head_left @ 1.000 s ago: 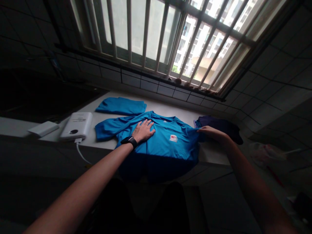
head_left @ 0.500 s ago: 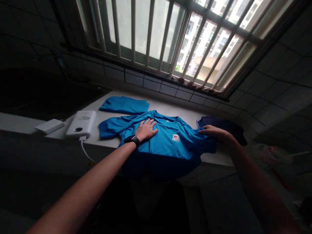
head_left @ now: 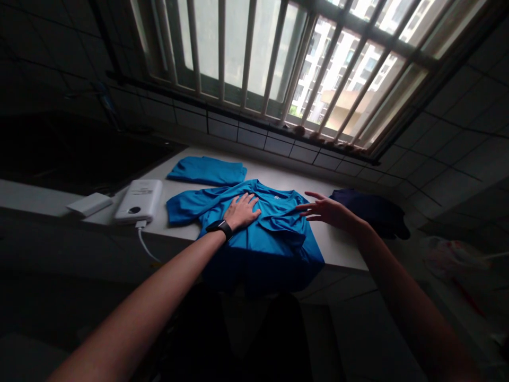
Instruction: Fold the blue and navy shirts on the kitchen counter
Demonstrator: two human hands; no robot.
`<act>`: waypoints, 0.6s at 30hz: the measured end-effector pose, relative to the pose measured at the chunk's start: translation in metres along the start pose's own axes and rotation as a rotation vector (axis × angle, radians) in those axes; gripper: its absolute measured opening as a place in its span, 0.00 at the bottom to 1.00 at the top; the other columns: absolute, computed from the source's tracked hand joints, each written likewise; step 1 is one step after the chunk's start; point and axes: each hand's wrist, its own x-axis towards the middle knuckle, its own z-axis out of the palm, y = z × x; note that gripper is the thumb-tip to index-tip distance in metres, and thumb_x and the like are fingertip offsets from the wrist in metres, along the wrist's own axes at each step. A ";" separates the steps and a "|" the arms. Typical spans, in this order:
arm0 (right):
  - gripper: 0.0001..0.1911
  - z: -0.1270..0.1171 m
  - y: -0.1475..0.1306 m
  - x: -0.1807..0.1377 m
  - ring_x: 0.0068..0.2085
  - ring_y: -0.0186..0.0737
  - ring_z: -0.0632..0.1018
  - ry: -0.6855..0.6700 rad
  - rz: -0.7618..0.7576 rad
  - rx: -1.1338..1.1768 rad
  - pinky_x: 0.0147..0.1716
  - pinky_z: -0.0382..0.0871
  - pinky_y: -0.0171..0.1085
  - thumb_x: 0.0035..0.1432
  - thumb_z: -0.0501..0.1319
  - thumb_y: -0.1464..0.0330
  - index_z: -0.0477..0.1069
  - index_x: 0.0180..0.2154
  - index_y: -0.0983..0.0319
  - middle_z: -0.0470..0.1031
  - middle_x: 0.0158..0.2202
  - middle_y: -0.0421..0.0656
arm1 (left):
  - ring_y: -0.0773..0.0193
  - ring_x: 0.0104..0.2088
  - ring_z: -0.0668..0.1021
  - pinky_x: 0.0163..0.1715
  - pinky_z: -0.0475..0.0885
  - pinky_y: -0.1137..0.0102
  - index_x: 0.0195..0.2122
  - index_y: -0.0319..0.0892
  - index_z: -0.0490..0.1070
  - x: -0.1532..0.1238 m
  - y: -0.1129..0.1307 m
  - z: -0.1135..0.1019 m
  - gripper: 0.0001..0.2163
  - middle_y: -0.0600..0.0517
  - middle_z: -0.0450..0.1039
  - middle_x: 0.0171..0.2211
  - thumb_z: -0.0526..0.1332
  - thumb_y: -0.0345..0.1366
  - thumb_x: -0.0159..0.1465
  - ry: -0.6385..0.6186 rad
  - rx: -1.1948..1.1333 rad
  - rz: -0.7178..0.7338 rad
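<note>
One blue T-shirt (head_left: 258,249) under the flat left hand (head_left: 242,212); right hand (head_left: 328,209), spread open, empty at 3 o'clock.

The right hand (head_left: 328,210) has let go and now hovers open, fingers spread, over the white countertop (head_left: 338,249) just beside the blue T-shirt (head_left: 278,260). The sleeve (head_left: 280,225) on that side now lies folded inward across the chest, covering the printed badge.
</note>
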 end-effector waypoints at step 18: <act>0.25 0.058 0.054 0.016 0.60 0.49 0.75 -0.082 -0.294 -0.594 0.62 0.66 0.54 0.67 0.60 0.54 0.71 0.61 0.57 0.76 0.58 0.50 | 0.54 0.72 0.57 0.70 0.51 0.55 0.69 0.43 0.60 0.000 0.000 -0.001 0.27 0.46 0.57 0.72 0.49 0.45 0.71 -0.020 0.015 -0.008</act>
